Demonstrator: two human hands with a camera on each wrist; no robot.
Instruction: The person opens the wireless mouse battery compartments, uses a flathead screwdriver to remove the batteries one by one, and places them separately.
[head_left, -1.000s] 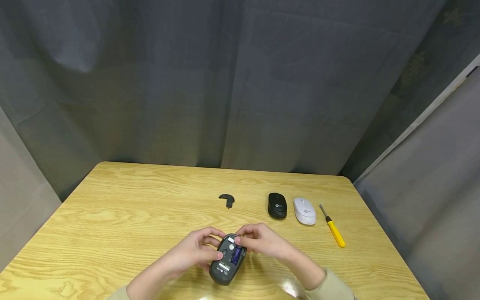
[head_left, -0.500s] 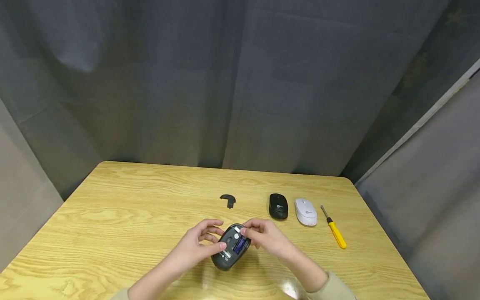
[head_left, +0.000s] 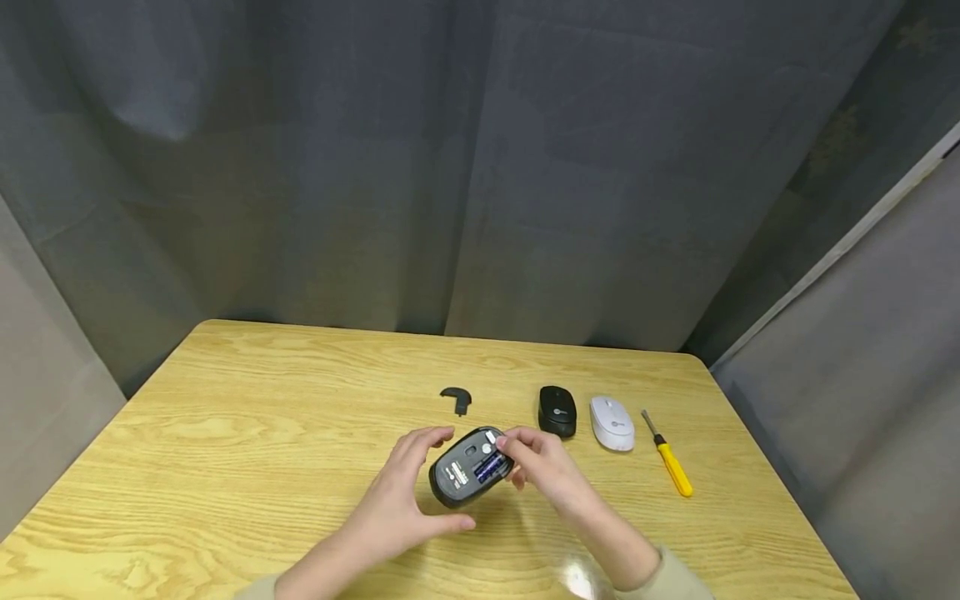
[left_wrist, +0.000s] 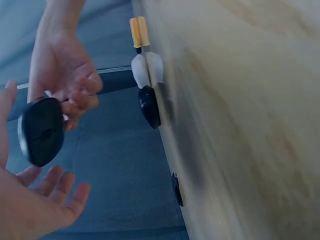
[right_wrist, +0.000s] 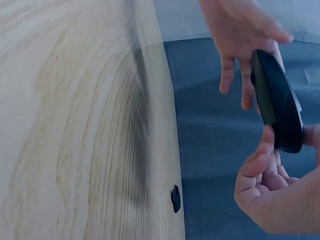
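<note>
- Upside-down mouse (head_left: 467, 468) is up in the air, over the table's 6 o'clock side.
- Right hand (head_left: 542, 468), at its 3 o'clock, pinches one end.
- Left hand (head_left: 401, 504), at its 8 o'clock, has fingers spread, not gripping.
- I think the step is checking or turning it, with its purple battery (head_left: 490, 467) showing; next, the left fingers may need to steady it.
- Wooden table (head_left: 247, 442): black cover (head_left: 460, 396) at the mouse's 12, black mouse (head_left: 557, 412) at 2, white mouse (head_left: 612, 423) and yellow screwdriver (head_left: 672, 463) near 3.
- Dark curtain (head_left: 337, 167) hangs at 12.
</note>
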